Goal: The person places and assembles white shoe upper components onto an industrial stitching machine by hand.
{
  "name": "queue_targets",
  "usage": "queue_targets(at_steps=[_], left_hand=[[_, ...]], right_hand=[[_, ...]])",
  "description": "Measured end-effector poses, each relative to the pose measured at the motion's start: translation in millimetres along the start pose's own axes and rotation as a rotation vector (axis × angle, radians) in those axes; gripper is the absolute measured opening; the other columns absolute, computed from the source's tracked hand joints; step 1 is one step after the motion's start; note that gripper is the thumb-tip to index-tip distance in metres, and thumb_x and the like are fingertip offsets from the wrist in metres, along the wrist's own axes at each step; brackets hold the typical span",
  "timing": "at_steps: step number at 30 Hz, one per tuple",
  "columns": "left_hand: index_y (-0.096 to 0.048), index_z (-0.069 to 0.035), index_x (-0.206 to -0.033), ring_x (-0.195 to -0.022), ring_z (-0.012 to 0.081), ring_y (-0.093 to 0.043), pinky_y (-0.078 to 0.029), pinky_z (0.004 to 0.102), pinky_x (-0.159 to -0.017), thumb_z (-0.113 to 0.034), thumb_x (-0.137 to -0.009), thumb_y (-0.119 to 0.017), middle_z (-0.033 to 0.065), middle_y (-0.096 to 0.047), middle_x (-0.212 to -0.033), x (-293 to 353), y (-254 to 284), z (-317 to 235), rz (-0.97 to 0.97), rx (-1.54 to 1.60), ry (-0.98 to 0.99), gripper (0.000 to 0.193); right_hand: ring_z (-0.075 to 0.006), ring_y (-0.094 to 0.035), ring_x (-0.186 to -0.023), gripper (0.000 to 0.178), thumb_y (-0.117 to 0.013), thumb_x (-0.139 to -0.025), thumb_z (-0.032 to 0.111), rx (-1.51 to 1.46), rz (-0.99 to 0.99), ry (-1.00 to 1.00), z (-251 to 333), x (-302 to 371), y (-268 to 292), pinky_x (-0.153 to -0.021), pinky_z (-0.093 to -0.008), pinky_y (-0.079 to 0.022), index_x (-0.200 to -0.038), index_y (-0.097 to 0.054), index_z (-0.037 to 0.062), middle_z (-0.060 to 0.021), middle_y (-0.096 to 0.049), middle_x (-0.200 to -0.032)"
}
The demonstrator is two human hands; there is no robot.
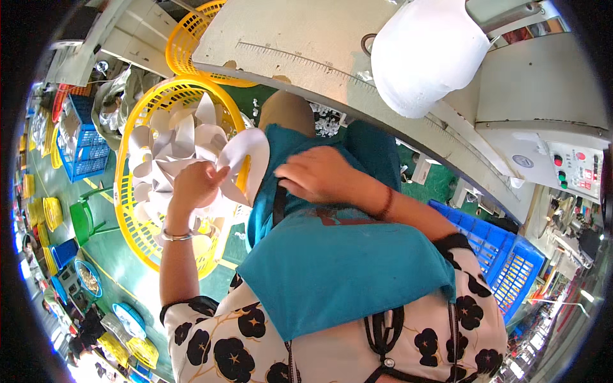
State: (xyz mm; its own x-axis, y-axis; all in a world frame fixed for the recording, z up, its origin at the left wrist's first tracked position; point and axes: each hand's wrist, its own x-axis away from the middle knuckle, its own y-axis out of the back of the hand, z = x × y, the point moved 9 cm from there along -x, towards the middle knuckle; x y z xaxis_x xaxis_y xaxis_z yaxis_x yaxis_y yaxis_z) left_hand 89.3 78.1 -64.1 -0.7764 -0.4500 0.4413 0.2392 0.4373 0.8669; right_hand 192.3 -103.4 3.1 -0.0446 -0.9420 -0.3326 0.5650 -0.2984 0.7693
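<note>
My left hand is over a round yellow basket, thumb and fingers closed on the edge of a curved white sheet piece. This piece stands up at the basket's right side, beside my knee. Under and around the hand, many similar white curved pieces lie heaped in the yellow basket. Across my lap reaches my right hand, a short way right of the held piece and apart from it. Its fingers are curled together over the teal apron; what is inside them, if anything, is hidden.
A machine table with a ruler scale runs along the far side. On it rests a white rounded, cap-like piece, near a control panel with buttons. Another yellow basket stands behind; blue crates are at right.
</note>
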Motion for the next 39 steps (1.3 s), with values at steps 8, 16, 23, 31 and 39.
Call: queue_targets(at_steps=[8, 16, 23, 31, 39], left_hand=[[-0.059, -0.003, -0.067, -0.055, 0.0139, -0.052, -0.042, 0.0304, -0.054, -0.025, -0.087, -0.055, 0.0004, -0.055, -0.057, -7, -1, 19, -0.060, 1.003, 0.020, 0.030], [-0.055, 0.002, -0.110, -0.080, 0.0072, -0.052, -0.044, 0.0229, -0.070, -0.022, -0.083, -0.061, 0.0034, -0.060, -0.095, 20, 9, -35, 0.071, 1.021, -0.302, 0.037], [-0.066, 0.002, -0.089, -0.072, 0.0048, -0.051, -0.044, 0.0227, -0.068, -0.014, -0.082, -0.064, -0.0008, -0.062, -0.074, 10, 10, -25, 0.196, 0.844, -0.241, 0.017], [-0.067, 0.001, -0.089, -0.072, 0.0053, -0.053, -0.044, 0.0234, -0.071, -0.015, -0.079, -0.068, -0.0004, -0.064, -0.075, 2, 1, -15, 0.283, 0.852, -0.171, 0.019], [-0.064, 0.002, -0.093, -0.075, 0.0104, -0.058, -0.046, 0.0264, -0.069, -0.018, -0.078, -0.063, 0.0073, -0.065, -0.078, -3, -15, 55, 0.093, 0.567, 0.119, 0.025]], right_hand=[[-0.0200, -0.054, -0.074, 0.042, -0.070, -0.064, 0.031, 0.127, -0.053, 0.274, 19, -39, -67, -0.072, -0.0359, -0.037, -0.096, -0.057, 0.0068, -0.0061, -0.056, -0.083], [-0.0305, -0.056, -0.070, 0.029, -0.065, -0.074, 0.020, -0.214, -0.032, -0.102, -12, -35, -20, -0.065, -0.0397, -0.042, -0.099, -0.062, 0.0052, -0.0108, -0.059, -0.073], [-0.0182, -0.062, -0.075, 0.026, -0.064, -0.080, 0.020, -0.772, 0.019, -0.395, -24, 17, 10, -0.067, -0.0288, -0.047, -0.097, -0.062, 0.0001, -0.0147, -0.064, -0.085], [-0.0207, -0.061, -0.083, 0.019, -0.069, -0.075, 0.008, -1.050, -0.097, -0.203, 3, 36, 67, -0.073, -0.0296, -0.046, -0.091, -0.065, -0.0017, -0.0119, -0.065, -0.088], [-0.0256, -0.063, -0.083, 0.032, -0.069, -0.071, 0.028, -1.800, -0.685, -1.387, -27, 150, 58, -0.072, -0.0323, -0.048, -0.076, -0.066, -0.0038, -0.0179, -0.065, -0.084]])
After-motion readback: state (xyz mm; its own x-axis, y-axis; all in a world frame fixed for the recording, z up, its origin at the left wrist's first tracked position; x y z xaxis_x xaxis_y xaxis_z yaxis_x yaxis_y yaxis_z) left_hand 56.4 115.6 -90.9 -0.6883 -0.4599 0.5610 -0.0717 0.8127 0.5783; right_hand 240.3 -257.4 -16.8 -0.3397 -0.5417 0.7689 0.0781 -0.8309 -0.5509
